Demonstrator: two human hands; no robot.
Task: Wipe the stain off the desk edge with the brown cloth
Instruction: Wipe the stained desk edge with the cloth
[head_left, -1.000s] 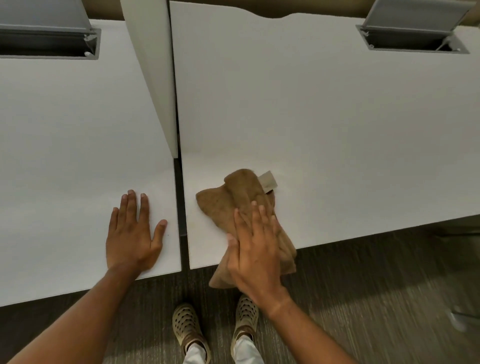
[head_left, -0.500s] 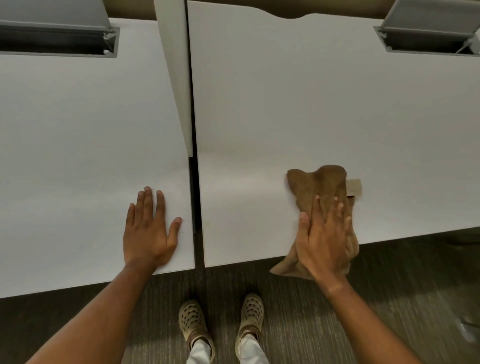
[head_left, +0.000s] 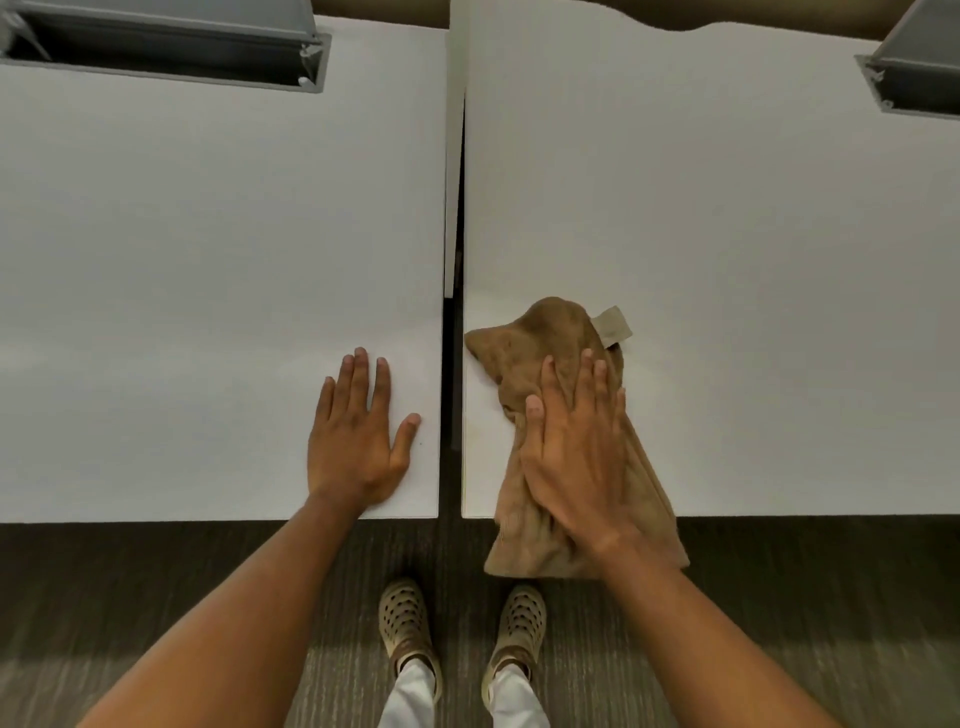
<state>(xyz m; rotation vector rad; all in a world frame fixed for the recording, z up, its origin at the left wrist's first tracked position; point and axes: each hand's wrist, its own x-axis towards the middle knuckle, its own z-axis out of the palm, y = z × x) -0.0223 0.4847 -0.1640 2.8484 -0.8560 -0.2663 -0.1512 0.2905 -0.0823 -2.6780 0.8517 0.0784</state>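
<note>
A brown cloth (head_left: 540, 343) with a pale tag lies on the right white desk (head_left: 727, 234) at its near left corner, its lower part hanging over the front edge. My right hand (head_left: 576, 452) presses flat on the cloth, fingers spread. A faint yellowish mark (head_left: 475, 431) shows along the desk's left edge beside the cloth. My left hand (head_left: 358, 441) rests flat, fingers apart, on the left white desk (head_left: 182, 260) near its right corner, holding nothing.
A narrow dark gap (head_left: 453, 374) with a white divider panel (head_left: 455, 130) separates the two desks. Grey cable trays sit open at the far left (head_left: 166, 47) and far right (head_left: 919, 83). My feet in beige clogs (head_left: 462, 623) stand on dark carpet below.
My right hand has slid the cloth from the desk's middle back leftwards to the corner by the gap. My left hand has stayed flat on the left desk.
</note>
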